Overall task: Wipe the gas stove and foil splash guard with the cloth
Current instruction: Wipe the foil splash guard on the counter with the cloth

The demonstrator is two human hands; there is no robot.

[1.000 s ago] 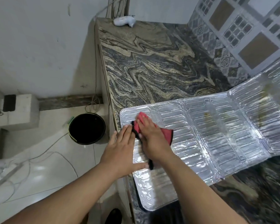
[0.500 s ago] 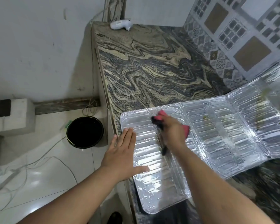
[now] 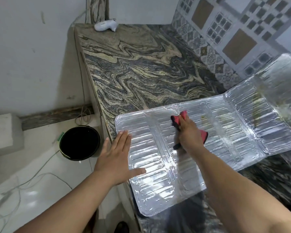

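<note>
Near edge of the counter: the left hand (image 3: 115,161) lay flat, fingers spread, on the near-left end of the foil splash guard (image 3: 225,132).
Right hand (image 3: 190,135): closed on the red cloth (image 3: 183,115), pressing it against the guard's middle panel.
Guard: lying across the marbled counter (image 3: 141,69), its right end raised by the tiled wall (image 3: 234,31).
Far corner: a white object (image 3: 105,25).
Floor, left: a black bucket (image 3: 80,142).

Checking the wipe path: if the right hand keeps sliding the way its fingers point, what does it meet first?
The right hand, pressing the red cloth, points toward the foil guard's far edge. Past that edge is bare marble countertop; the way looks free.
</note>
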